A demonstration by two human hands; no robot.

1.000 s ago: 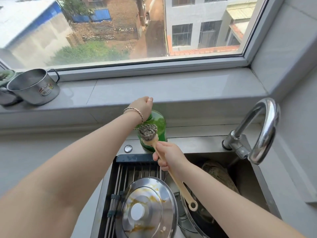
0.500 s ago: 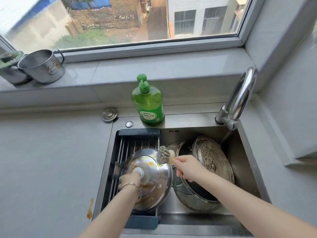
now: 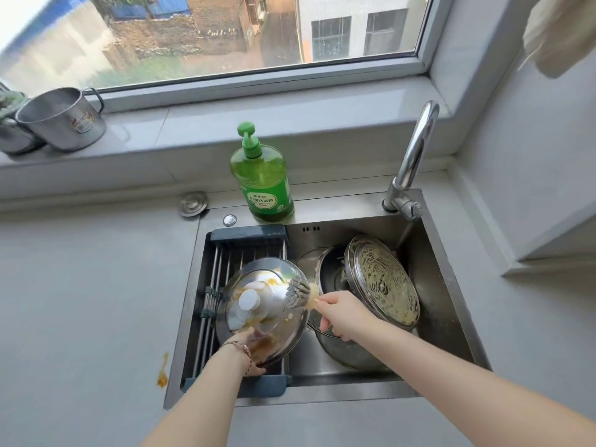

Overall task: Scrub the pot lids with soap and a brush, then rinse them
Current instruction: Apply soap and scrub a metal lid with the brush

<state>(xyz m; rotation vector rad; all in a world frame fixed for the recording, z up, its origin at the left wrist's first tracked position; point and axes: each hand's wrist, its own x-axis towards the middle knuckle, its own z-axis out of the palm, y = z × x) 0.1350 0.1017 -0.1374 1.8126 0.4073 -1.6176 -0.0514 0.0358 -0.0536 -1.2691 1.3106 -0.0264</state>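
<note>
A steel pot lid [image 3: 277,330] with a white knob and orange smears is tilted up over the drying rack [image 3: 219,262] in the sink's left half. My left hand [image 3: 250,353] grips the lid's near rim. My right hand [image 3: 338,312] holds a wooden-handled brush [image 3: 298,293], its bristles against the lid's right edge. A second lid [image 3: 382,280], streaked with pale residue, leans on a pot [image 3: 342,353] in the right half of the sink. The green soap pump bottle [image 3: 263,180] stands behind the sink.
The chrome faucet [image 3: 414,156] rises at the sink's back right corner. A steel mug [image 3: 61,119] sits on the window sill at left. A sink plug [image 3: 193,204] lies on the grey counter, and an orange spill [image 3: 163,372] marks the counter by the sink's left edge [image 3: 180,346].
My left hand left the soap bottle's pump and came down to grip the lid, tilting it up. My right hand brought the brush down from the bottle to the lid's right edge.
</note>
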